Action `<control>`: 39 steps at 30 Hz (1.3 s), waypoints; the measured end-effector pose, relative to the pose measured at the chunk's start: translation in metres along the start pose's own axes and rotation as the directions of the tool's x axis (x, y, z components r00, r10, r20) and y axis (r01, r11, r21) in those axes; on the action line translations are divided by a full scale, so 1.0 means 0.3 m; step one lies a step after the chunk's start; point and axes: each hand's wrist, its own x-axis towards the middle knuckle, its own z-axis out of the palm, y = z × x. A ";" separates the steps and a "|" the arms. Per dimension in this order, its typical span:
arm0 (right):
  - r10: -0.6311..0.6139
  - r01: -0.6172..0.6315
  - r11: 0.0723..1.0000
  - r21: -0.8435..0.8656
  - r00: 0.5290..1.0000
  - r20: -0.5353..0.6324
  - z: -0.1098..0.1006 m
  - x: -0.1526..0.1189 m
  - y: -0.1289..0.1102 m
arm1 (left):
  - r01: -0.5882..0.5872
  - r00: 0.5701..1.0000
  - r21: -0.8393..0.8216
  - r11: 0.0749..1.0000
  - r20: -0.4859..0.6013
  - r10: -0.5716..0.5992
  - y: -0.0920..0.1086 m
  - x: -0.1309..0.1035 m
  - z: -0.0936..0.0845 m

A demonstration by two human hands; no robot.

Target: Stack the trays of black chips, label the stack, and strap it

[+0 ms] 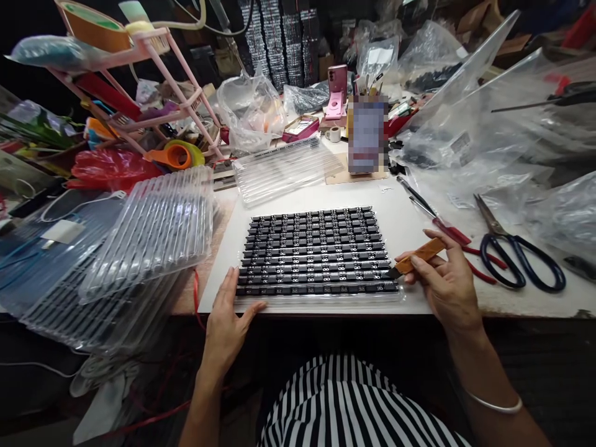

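A clear plastic tray [321, 299] lies on the white work surface in front of me. It holds rows of small black electronic parts [316, 254] with silvery pins. My left hand [230, 316] rests at the tray's near left corner, fingers stretched out and thumb spread along the front edge. At the right end of the rows, my right hand [442, 279] is closed on a flat wooden-handled tool [421, 256]. Its dark tip points left and meets the parts near the front right corner; I cannot tell whether the tip is bristle or blade.
Scissors [505, 239] and red-handled pliers [449, 230] lie to the right. Stacked clear trays [153, 223] overhang the left edge. Behind are another clear tray [286, 169], a propped phone [365, 133] and a pink rack [186, 99]. Plastic bags [488, 149] crowd the right.
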 end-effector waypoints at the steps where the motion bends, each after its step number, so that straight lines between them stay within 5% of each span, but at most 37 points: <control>1: -0.001 0.001 1.000 0.000 1.000 0.000 0.000 -0.001 0.001 | -0.003 1.000 -0.002 1.000 0.002 0.003 0.000 0.000 0.000; 8: 0.018 -0.018 1.000 0.020 1.000 0.005 0.000 0.004 -0.005 | 0.025 0.999 -0.013 1.000 0.025 -0.025 0.000 -0.002 -0.001; 11: -0.048 0.050 0.999 0.008 0.991 -0.124 -0.022 0.015 -0.012 | 0.019 0.999 -0.022 1.000 0.026 -0.019 0.003 -0.002 -0.003; 14: -0.157 0.097 0.968 -0.233 0.955 -0.252 -0.055 0.017 -0.010 | 0.038 0.999 -0.013 0.999 -0.001 -0.038 0.011 -0.005 -0.004; 18: -0.141 0.011 0.872 -0.490 0.963 -0.228 -0.056 0.001 0.005 | 0.111 0.991 -0.008 0.994 -0.080 -0.112 0.028 -0.019 -0.004; 27: 0.017 -0.020 1.000 -0.011 0.969 -0.245 0.019 0.015 -0.014 | 0.180 0.940 -0.273 0.945 -0.234 -0.247 0.039 -0.042 0.038; 39: 0.008 0.011 0.998 0.061 0.954 -0.299 0.023 0.016 -0.011 | 0.186 0.897 -0.410 0.893 -0.300 -0.325 0.065 -0.029 0.050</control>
